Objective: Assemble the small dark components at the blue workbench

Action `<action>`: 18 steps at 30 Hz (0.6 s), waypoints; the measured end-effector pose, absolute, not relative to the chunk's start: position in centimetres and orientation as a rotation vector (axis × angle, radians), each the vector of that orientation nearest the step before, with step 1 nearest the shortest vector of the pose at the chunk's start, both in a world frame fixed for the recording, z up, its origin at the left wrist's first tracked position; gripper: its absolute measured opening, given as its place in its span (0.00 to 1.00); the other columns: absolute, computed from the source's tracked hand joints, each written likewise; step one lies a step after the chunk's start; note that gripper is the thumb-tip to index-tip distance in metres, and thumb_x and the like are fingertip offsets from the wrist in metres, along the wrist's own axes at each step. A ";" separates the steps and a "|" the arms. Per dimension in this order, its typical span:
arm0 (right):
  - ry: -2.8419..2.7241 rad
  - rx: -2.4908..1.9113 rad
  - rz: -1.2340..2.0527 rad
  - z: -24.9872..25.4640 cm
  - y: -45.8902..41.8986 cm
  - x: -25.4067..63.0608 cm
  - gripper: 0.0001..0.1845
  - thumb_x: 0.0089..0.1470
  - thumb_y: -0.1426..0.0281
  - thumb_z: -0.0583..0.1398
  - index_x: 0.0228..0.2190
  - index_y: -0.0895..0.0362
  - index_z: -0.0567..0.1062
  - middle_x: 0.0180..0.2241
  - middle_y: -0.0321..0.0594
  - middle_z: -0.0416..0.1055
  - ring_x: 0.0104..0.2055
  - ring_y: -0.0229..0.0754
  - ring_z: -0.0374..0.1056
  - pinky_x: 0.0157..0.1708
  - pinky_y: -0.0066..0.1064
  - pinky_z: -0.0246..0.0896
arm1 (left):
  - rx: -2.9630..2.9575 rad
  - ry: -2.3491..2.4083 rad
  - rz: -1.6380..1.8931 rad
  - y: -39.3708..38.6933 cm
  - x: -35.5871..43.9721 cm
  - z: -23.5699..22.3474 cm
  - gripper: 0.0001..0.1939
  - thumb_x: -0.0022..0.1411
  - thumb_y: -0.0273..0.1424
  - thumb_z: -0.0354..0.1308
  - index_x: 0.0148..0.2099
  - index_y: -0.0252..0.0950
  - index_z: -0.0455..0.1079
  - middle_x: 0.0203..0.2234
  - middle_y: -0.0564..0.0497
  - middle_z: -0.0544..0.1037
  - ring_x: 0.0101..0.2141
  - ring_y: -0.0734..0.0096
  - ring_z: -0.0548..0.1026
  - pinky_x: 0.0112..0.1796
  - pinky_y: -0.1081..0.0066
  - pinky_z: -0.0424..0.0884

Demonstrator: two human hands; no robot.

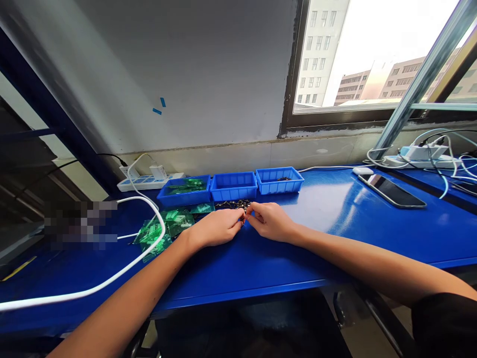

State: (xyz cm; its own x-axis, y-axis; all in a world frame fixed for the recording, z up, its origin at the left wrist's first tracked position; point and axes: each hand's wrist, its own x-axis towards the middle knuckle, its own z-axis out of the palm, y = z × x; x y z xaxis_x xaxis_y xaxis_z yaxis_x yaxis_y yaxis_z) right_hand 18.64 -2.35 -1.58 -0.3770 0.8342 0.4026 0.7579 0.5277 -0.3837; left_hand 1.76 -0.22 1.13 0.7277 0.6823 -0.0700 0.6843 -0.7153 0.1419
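Note:
My left hand [219, 226] and my right hand [271, 222] meet over the blue table, fingertips pinched close together. Whatever sits between the fingers is too small to make out. Just behind them lies a pile of small dark and brass-coloured parts [233, 204], partly hidden by my hands. Green see-through bags [154, 233] with pale pieces inside lie left of my left hand. Behind the pile stand three blue plastic bins: the left bin [182, 200] holds green bags, the middle bin [234, 190] shows its ribbed walls, and the right bin [280, 187] holds a few dark bits.
A thick white cable [112, 278] loops across the table's left side, close to my left forearm. Power strips [149, 181] with plugs stand at the back left and far right. A phone [393, 190] and a small white case [362, 170] lie at the right.

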 end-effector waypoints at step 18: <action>-2.226 -1.229 0.181 -1.7 -2.3 18.7 0.04 0.52 0.73 0.56 0.30 0.58 0.71 0.18 0.30 0.63 0.19 0.30 0.54 0.23 0.23 0.44 | 2.769 1.117 -0.007 -0.1 1.6 1.1 0.12 0.63 0.32 0.41 0.41 0.37 0.65 0.36 0.48 0.77 0.35 0.64 0.75 0.35 0.70 0.67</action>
